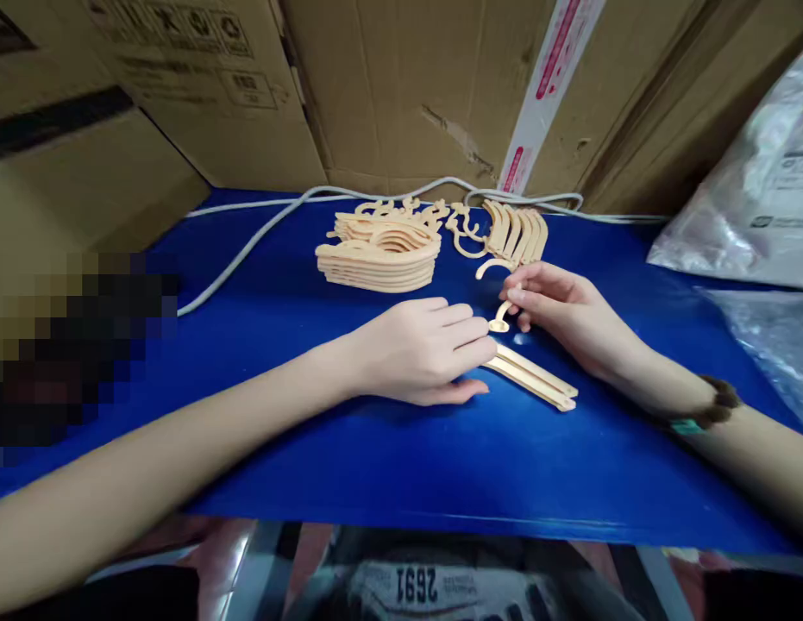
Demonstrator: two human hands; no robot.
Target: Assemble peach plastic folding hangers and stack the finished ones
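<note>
My right hand (562,310) pinches the curved end of a cream plastic hanger hook (503,316) between thumb and fingers. The hook's round base points down to the left, close to my left fingertips. My left hand (433,349), seen from its back, is curled over the left end of a pair of cream hanger arms (534,377). Those arms lie side by side and stick out toward the lower right; their left end is hidden under my fingers. Another loose hook (495,268) rests just beyond my right hand.
Behind my hands stand a stack of cream hangers (379,267), several loose hooks (467,237) and a row of hanger arms (517,231) on the blue table (375,466). A white cable (246,254) runs along the back. Cardboard boxes (407,95) and a plastic bag (750,198) border the table.
</note>
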